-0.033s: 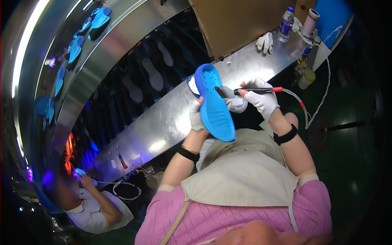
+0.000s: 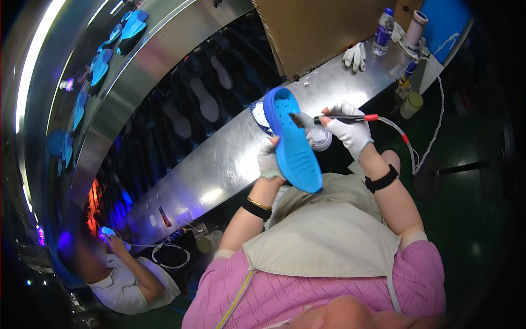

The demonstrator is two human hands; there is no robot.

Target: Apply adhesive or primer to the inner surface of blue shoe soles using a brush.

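**Held blue sole (image 2: 300, 159) slips slightly right and nearer**

The left hand (image 2: 269, 159), curled round its left edge by the bench (image 2: 230, 164), shifted with it; the right hand (image 2: 352, 130) still pinches a brush-like tool (image 2: 341, 118).

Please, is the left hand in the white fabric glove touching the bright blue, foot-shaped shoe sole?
Touching. The head view shows the left hand gripping the sole by its left side, a bare fingertip against the edge.

Noted shoe sole (image 2: 298, 153) between left hand (image 2: 268, 160) and right hand (image 2: 350, 131), corded tool (image 2: 350, 117) in the latter. Logged glove (image 2: 355, 57) on desk (image 2: 348, 90), left of bottle (image 2: 383, 37); tumbler (image 2: 416, 27) just right of bottle.
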